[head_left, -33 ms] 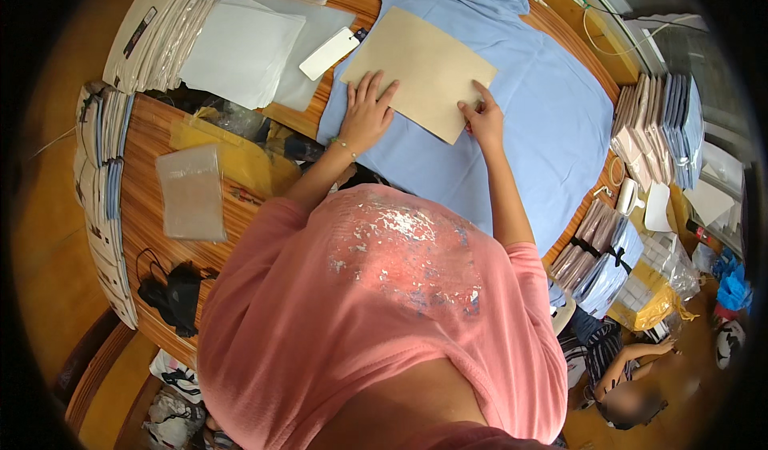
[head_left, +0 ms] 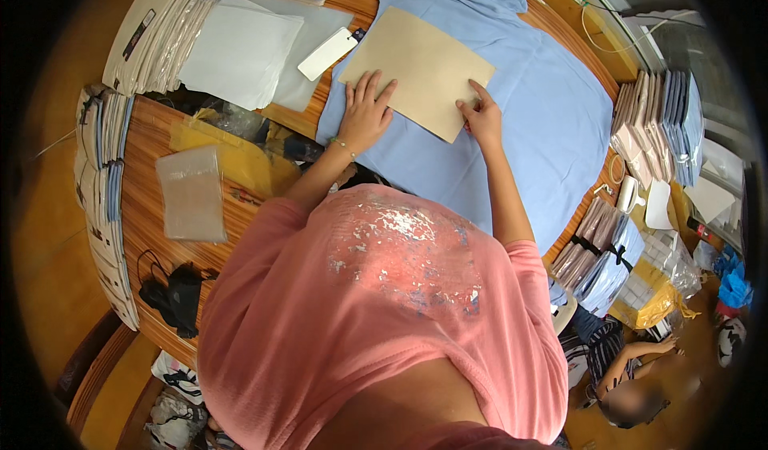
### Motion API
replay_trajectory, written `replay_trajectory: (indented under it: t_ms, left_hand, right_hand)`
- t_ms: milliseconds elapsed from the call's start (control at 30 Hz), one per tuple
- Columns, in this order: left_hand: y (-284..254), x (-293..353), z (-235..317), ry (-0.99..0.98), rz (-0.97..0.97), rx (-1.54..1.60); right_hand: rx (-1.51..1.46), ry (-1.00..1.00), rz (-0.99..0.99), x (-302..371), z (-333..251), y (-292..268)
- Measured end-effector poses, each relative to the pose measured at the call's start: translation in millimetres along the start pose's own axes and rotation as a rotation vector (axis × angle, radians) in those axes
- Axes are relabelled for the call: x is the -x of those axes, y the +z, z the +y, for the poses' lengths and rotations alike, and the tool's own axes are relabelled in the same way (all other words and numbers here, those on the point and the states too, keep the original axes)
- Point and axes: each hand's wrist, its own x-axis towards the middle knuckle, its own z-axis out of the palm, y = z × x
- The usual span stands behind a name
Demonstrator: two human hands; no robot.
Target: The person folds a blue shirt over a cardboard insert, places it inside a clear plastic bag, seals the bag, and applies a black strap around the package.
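Observation:
A tan cardboard sheet [head_left: 420, 70] lies flat and at a slant on a spread light blue cloth garment [head_left: 528, 142]. My left hand [head_left: 366, 118] rests on the sheet's near left edge, its fingers spread over the board. At the right edge of the board is my right hand [head_left: 483, 114]; its thumb and index finger touch the top, apart from each other, while the other fingers curl in and are partly hidden. A white hang tag [head_left: 326, 54] lies just left of the cardboard.
White sheets [head_left: 240, 50] and bagged garments [head_left: 148, 42] lie at the far left. A clear plastic bag stack [head_left: 190, 194] and a black item [head_left: 172, 290] are nearer. Folded garments [head_left: 640, 122] stand on the right. Another person [head_left: 632, 370] is at the lower right.

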Motion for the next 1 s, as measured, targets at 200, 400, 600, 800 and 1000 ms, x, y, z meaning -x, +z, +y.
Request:
replay_trajectory:
  t_ms: [200, 400, 600, 800, 1000]
  left_hand:
    - [-4, -3, 7, 0.015, 0.018, -0.074]
    - [-44, 61, 20, -0.178, -0.605, 0.578]
    - [100, 182, -31, -1.402, -0.636, 1.859]
    - [128, 146, -10, -0.832, -0.566, 1.839]
    - [63, 151, 0, -1.252, -0.151, 1.744]
  right_hand:
    - [0.297, -0.106, 0.055, 0, 5, -4]
    - [0.466, -0.034, -0.056, 108, 54, -85]
    - [-0.393, 0.929, -0.087, 325, 272, -116]
    - [-1.260, 0.393, 0.470, 302, 327, -130]
    - [-0.727, 0.803, 0.355, 299, 258, -154]
